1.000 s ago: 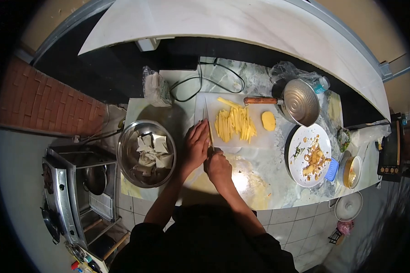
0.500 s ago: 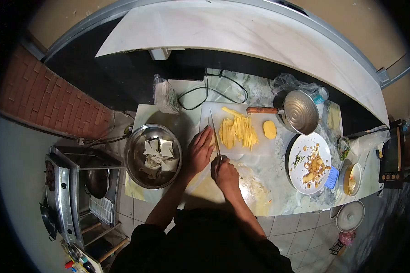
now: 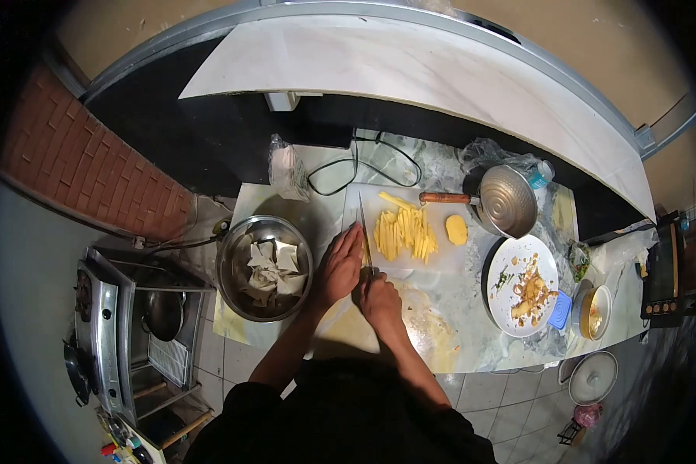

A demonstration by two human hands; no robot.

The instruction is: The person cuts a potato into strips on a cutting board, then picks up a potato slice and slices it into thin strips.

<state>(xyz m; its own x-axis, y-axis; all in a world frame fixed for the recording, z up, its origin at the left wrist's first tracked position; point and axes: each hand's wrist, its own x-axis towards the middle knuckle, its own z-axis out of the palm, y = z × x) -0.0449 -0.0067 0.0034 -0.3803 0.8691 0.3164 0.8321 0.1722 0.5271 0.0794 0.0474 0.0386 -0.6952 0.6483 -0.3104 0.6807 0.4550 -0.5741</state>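
My right hand (image 3: 381, 302) is wrapped round the handle of a kitchen knife (image 3: 366, 228), whose blade points away from me over the left part of a white cutting board (image 3: 448, 261). Close beside the blade on its left, my left hand (image 3: 343, 265) presses down at the board with its fingers together. Whatever lies under those fingers is hidden. To the right of the knife is a pile of yellow potato sticks (image 3: 404, 233). A peeled, cut potato piece (image 3: 456, 230) rests near the board's right edge.
Left of my hands stands a steel bowl (image 3: 224, 271) with white wrapper-like pieces. A saucepan (image 3: 508, 203) extends its wooden handle over the board. Farther right are a white plate (image 3: 545, 259) of peelings, a blue lid (image 3: 561, 309) and a round container (image 3: 595, 312). A black cable (image 3: 329, 185) lies behind.
The camera view has shifted slightly, so the counter and its things sit a little lower. Both hands stay at nearly the same place on the board, with the knife close to my left fingers.
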